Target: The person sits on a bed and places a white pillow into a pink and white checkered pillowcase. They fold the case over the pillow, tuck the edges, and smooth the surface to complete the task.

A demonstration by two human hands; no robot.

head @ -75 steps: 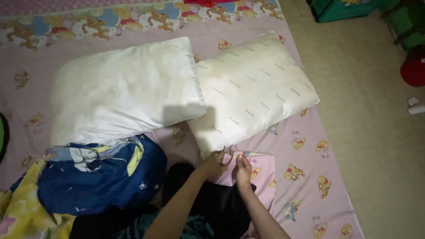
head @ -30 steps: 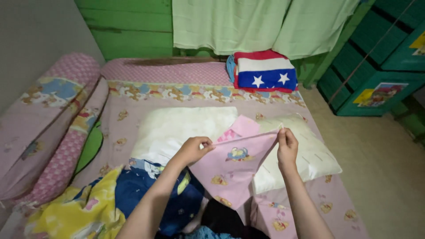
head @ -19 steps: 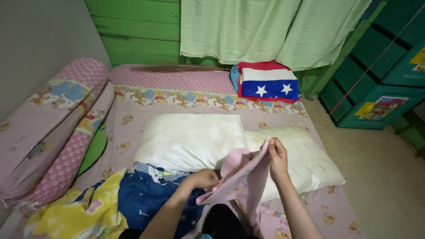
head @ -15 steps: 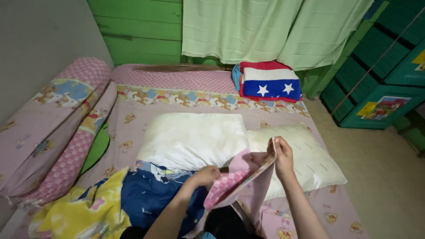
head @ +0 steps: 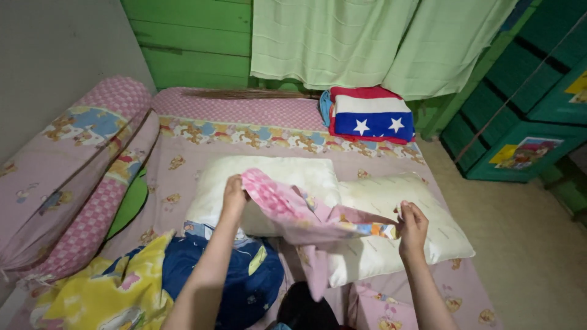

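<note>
Nearest, a blue-and-yellow blanket (head: 153,281) is lying bunched at the bed's near edge, under the left forearm. Above it, both hands are holding a pink pillowcase (head: 306,214) stretched in the air over the two bare pillows. The left hand (head: 234,190) is pinching the chequered end, raised higher; the right hand (head: 413,223) is gripping the opposite end, lower and over the right pillow (head: 391,238). Between them the cloth is twisting, and a loose fold is hanging down toward the bed.

Risks, as judged from this position:
- The twist is hiding the pillowcase's opening; it cannot be told which end is open, so the case may be turned the wrong way.
- Each grip is taking only an edge. A hard shake could be pulling the cloth out of one hand, dropping it onto the blanket.
- The hanging fold may be catching on the left pillow (head: 269,183) and dragging it.

Further off, two pink bolsters (head: 73,165) are lying along the left side, and a folded striped-and-starred cloth (head: 370,113) is resting at the far end of the bed (head: 244,119), below green curtains (head: 367,43).
</note>
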